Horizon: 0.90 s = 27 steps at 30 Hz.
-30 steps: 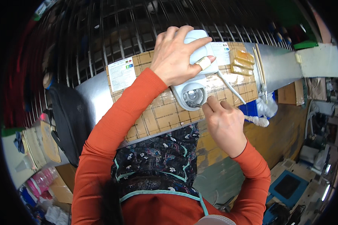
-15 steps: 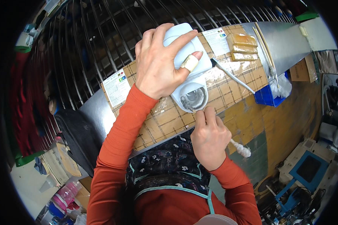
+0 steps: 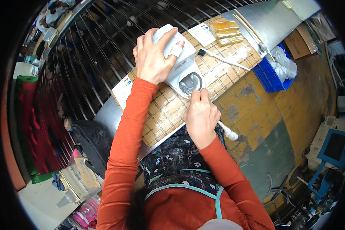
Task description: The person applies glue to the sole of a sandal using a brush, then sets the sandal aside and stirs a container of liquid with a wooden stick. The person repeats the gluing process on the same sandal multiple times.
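My left hand (image 3: 153, 57) grips the top of a white plastic housing (image 3: 186, 63), thumb on its near side and fingers spread over the far side. A pale wrap covers part of the thumb. At the housing's near end is a round recess (image 3: 192, 81) with a dark rim and a shiny grey inside. My right hand (image 3: 201, 120) pinches a thin cotton-tipped stick (image 3: 230, 133) at that rim. Its fluffy white end sticks out behind the hand; the front end is mostly hidden by fingers. A white-handled brush (image 3: 228, 61) with black bristles lies right of the housing.
Taped brown cardboard (image 3: 163, 111) covers part of the metal bench (image 3: 272, 23). Amber blocks (image 3: 225, 32) and long thin sticks (image 3: 250, 27) lie at the far right. A blue bin (image 3: 270, 78) holding plastic bags hangs beside the bench edge. A black bag (image 3: 90, 140) is at left.
The whole view has shifted and turned slightly. The housing now tilts so that more of its near face shows. My right hand stays at the recess's rim with the stick.
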Each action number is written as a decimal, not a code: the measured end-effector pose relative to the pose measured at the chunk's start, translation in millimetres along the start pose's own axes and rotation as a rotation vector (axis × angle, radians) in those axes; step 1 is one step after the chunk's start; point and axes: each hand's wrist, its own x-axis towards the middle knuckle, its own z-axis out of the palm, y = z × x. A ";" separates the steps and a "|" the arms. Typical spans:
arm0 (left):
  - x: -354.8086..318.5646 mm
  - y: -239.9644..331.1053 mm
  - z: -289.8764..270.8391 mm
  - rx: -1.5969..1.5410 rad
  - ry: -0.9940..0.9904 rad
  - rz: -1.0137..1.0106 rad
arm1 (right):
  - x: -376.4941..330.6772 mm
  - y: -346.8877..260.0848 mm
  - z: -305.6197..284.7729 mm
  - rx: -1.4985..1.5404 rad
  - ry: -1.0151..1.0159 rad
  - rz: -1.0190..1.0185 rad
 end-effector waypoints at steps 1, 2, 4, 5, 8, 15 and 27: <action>0.0 0.2 -0.1 0.005 -0.006 -0.003 | -0.5 0.5 1.1 0.021 0.000 0.020; 0.3 0.3 -0.3 0.010 -0.003 0.002 | -1.7 1.1 1.6 0.082 -0.035 0.063; 1.8 -0.1 -0.2 0.002 -0.011 -0.006 | -2.5 2.5 2.8 0.166 -0.003 0.122; 2.1 -0.5 -0.1 -0.003 -0.010 -0.010 | -2.9 2.9 3.4 0.199 0.003 0.153; 1.8 -1.3 1.1 -0.022 -0.009 -0.030 | -4.5 7.0 5.4 0.279 -0.016 0.191; 1.8 -4.0 1.3 -0.018 -0.058 -0.045 | -9.6 13.6 19.6 0.459 0.079 0.247; 2.3 -6.4 2.8 -0.067 -0.058 -0.051 | -17.5 31.7 37.5 1.095 -0.022 0.461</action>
